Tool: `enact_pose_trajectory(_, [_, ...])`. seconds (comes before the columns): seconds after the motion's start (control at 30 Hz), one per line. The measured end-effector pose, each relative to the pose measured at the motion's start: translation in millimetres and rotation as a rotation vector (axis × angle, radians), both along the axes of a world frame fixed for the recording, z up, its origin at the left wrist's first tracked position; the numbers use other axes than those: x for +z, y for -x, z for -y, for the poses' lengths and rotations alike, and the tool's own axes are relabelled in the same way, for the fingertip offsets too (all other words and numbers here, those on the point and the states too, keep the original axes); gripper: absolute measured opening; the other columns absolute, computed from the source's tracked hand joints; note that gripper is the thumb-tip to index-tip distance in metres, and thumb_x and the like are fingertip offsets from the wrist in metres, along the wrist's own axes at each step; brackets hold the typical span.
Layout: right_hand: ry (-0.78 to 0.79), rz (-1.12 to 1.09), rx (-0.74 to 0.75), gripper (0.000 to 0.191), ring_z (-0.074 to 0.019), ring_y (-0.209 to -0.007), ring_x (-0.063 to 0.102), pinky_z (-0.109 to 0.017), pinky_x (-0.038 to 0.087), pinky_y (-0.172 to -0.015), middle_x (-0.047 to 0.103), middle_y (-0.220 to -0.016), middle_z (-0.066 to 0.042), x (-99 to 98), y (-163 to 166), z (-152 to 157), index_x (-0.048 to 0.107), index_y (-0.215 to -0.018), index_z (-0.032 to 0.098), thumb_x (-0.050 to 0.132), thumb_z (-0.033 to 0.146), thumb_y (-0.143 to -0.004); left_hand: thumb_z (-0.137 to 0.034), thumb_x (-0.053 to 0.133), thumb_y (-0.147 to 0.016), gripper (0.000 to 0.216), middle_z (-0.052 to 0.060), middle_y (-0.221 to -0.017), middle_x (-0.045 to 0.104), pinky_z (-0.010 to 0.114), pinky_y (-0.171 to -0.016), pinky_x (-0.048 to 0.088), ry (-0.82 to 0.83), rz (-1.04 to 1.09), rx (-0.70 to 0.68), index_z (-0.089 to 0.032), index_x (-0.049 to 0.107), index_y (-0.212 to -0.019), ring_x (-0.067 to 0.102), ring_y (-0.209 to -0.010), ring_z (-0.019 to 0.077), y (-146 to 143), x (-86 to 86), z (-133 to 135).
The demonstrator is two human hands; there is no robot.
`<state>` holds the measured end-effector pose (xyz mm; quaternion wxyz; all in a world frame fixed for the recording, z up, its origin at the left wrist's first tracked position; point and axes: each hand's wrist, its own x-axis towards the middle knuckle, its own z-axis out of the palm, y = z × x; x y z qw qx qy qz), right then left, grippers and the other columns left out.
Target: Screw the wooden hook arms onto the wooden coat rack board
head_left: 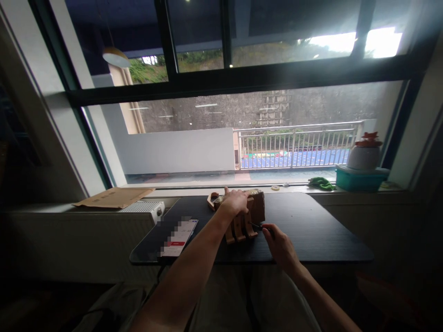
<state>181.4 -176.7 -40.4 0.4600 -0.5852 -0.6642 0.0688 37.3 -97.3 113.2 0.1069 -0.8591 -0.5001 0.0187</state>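
Observation:
On the dark table stands a wooden piece (238,230) with several curved, hook-like slats, leaning against a brown block or box (258,206) with shiny tape on top. My left hand (235,202) is closed over the upper part of the wooden piece, its fingers lying over the top edge by the box. In my right hand (280,244) is a slim dark screwdriver (256,226), pointing left with its tip at the rightmost slat. The exact contact at the tip is too small to make out. Another angled wooden part (211,201) shows behind my left hand.
A phone (178,240) with a lit screen lies at the table's (311,230) left. Beyond are a brown envelope (114,197) on the sill, a radiator (141,208), a green cloth-like bundle (321,183) and a teal box (360,179) bearing a white jar (363,157). A window rises behind.

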Motion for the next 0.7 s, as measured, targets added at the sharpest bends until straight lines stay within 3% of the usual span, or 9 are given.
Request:
enact_pose_trajectory(0.17, [-0.107,0.227,0.005,0.028,-0.0193,-0.077,0.066,-0.028,0.045,-0.064,0.069,-0.094,-0.005,-0.2,-4,-13,0.053,-0.111,0.02,0.042,0.029,-0.088,-0.041,0.067,-0.07,0.062,0.007,-0.122,0.06,0.059,-0.102,0.024,0.014,-0.002,0.011,-0.032,0.046,-0.128,0.055,-0.11,0.0284,2,2.8,-10])
enact_pose_trajectory(0.33, [-0.236,0.357,0.055,0.021,-0.0168,-0.076,0.065,-0.025,0.044,-0.063,0.069,-0.09,-0.004,-7.3,-8,-22,0.056,-0.101,0.02,0.04,0.024,-0.089,-0.041,0.067,-0.07,0.061,0.007,-0.122,0.061,0.06,-0.103,0.02,0.011,0.003,0.062,-0.031,0.047,-0.127,0.056,-0.109,0.0276,-1,0.8,-17])
enact_pose_trajectory(0.7, [-0.111,0.342,0.02,0.027,-0.0182,-0.064,0.066,-0.026,0.04,-0.056,0.071,-0.076,-0.002,-9.3,-6,-27,0.056,-0.103,0.021,0.037,0.036,-0.092,-0.042,0.065,-0.07,0.064,0.008,-0.123,0.059,0.059,-0.103,0.022,0.018,0.009,0.107,-0.03,0.045,-0.129,0.055,-0.111,0.0299,-4,0.0,-21])
